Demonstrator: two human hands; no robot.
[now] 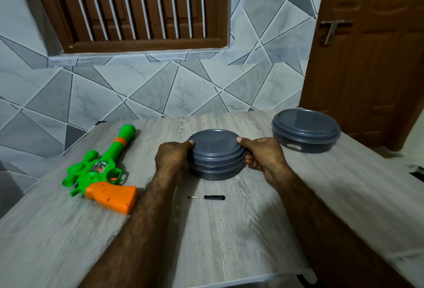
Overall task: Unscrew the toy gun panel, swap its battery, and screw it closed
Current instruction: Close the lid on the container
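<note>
Small screwdriver [207,197] lies loose on the table [229,253], nearest, between the forearms. It is round-handled, so a forearm nudge could roll it toward the near edge.

Toy gun [101,170], green with an orange grip, lies flat at the left, well apart from both hands. No panel is visibly opened, so the unscrewing looks not yet started.

Mid-table, both hands clamp the grey round container [215,156]. Left hand [171,156] grips its left side and right hand [263,158] its right side. Each thumb is on the lid rim and the fingers are curled around the wall.

Risk: if the lid pops suddenly, the container jerks and any small contents scatter. What is inside cannot be seen.

Far right, a second lidded container [306,130] sits close to the table's right edge, so an elbow sweep could push it off. Something small shows through its wall, but I cannot tell what.
</note>
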